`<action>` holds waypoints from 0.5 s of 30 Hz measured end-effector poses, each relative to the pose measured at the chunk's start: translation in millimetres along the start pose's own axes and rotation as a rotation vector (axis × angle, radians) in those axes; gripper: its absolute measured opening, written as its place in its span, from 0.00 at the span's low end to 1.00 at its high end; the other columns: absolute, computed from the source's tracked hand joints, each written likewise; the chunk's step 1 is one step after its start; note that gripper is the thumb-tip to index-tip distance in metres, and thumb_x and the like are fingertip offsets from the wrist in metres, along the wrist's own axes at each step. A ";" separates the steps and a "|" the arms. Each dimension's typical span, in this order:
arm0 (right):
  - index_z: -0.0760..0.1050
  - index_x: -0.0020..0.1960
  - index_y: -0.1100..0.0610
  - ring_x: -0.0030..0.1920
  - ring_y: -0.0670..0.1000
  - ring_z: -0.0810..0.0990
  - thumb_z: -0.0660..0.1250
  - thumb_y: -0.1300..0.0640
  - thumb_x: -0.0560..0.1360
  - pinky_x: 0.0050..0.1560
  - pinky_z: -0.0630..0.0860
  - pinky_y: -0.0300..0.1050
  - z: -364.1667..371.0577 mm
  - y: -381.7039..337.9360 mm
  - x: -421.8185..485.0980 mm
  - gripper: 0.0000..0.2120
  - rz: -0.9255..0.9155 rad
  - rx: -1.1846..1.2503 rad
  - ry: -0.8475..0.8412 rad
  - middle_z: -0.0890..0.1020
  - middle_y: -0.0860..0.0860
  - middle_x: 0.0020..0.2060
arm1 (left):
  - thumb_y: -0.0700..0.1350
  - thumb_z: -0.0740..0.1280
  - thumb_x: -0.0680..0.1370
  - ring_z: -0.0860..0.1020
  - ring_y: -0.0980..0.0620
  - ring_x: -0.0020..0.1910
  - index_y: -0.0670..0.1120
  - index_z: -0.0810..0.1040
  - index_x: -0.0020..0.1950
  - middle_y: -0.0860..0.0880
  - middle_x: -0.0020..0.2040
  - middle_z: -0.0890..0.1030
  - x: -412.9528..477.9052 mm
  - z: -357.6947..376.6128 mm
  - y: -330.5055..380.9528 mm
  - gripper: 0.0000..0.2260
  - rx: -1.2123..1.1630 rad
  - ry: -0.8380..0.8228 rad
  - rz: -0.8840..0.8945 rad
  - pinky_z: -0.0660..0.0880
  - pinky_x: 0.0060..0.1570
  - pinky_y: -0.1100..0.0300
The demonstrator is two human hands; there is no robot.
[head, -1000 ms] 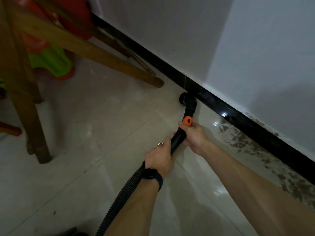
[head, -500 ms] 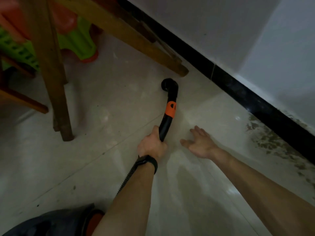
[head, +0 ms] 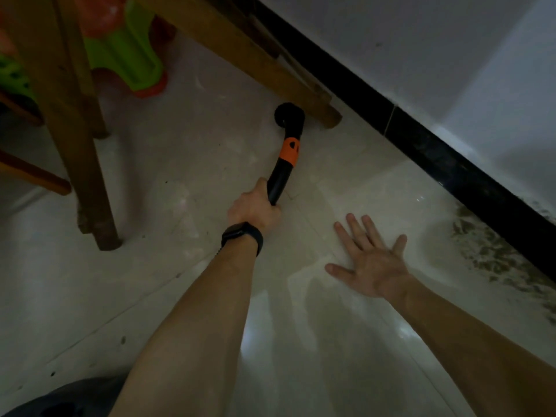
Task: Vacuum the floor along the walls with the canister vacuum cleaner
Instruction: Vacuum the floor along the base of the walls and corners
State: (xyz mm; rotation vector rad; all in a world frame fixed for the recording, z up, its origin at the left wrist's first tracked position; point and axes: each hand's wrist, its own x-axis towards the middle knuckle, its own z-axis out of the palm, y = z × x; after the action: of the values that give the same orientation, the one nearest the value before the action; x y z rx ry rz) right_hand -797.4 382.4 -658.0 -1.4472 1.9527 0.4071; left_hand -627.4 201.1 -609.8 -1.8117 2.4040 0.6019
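The black vacuum wand (head: 281, 177) with an orange collar runs up from my left hand (head: 254, 207), which is shut around its lower end. Its round black nozzle (head: 288, 115) rests on the pale tiled floor (head: 180, 266) beside the foot of a slanted wooden leg (head: 328, 115). My right hand (head: 368, 261) lies flat on the tiles with fingers spread, holding nothing. A black wristband sits on my left wrist. The hose is hidden behind my left arm. The black skirting board (head: 451, 164) runs diagonally along the white wall to the right.
Wooden furniture legs (head: 87, 188) stand at the left. A green and orange plastic stool (head: 126, 52) is behind them. Brown stains (head: 493, 254) mark the floor by the skirting. A dark rounded shape (head: 66, 400) shows at the bottom left corner.
My right hand let go of the wand and now lies flat on the floor. The nozzle moved away from the skirting board to the left, toward the wooden leg.
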 end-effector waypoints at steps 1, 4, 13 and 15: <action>0.18 0.75 0.39 0.76 0.52 0.20 0.39 0.21 0.73 0.72 0.38 0.81 4.0 0.8 1.5 0.44 0.002 -0.003 0.016 0.17 0.42 0.72 | 0.48 0.64 0.76 0.77 0.46 0.37 0.50 0.66 0.62 0.45 0.45 0.78 5.2 -1.9 -1.4 0.16 0.013 0.002 0.000 0.75 0.35 0.56; 0.17 0.74 0.39 0.74 0.51 0.18 0.35 0.20 0.73 0.71 0.32 0.79 12.3 1.5 5.4 0.42 0.009 0.001 0.056 0.15 0.42 0.70 | 0.48 0.64 0.76 0.76 0.47 0.36 0.50 0.67 0.63 0.46 0.44 0.77 16.5 -4.3 -10.4 0.16 0.043 0.017 -0.008 0.73 0.33 0.57; 0.18 0.75 0.38 0.74 0.50 0.17 0.38 0.20 0.73 0.70 0.31 0.79 5.5 2.0 7.2 0.43 0.016 0.035 -0.032 0.15 0.41 0.70 | 0.47 0.64 0.75 0.76 0.50 0.36 0.53 0.69 0.58 0.50 0.43 0.78 -9.6 13.9 -19.2 0.12 -0.177 0.012 -0.063 0.73 0.36 0.58; 0.19 0.75 0.38 0.74 0.51 0.17 0.39 0.21 0.74 0.70 0.32 0.79 2.6 1.4 6.1 0.43 0.019 0.034 -0.055 0.15 0.41 0.70 | 0.48 0.65 0.75 0.77 0.49 0.36 0.54 0.69 0.57 0.50 0.42 0.79 -28.5 22.6 -19.2 0.12 -0.152 0.002 -0.041 0.76 0.37 0.56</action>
State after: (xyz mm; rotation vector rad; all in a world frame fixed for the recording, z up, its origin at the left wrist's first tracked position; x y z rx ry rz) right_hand -798.9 380.0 -664.2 -1.3829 1.9220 0.4166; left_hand -604.8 230.5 -627.5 -1.9146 2.3750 0.7994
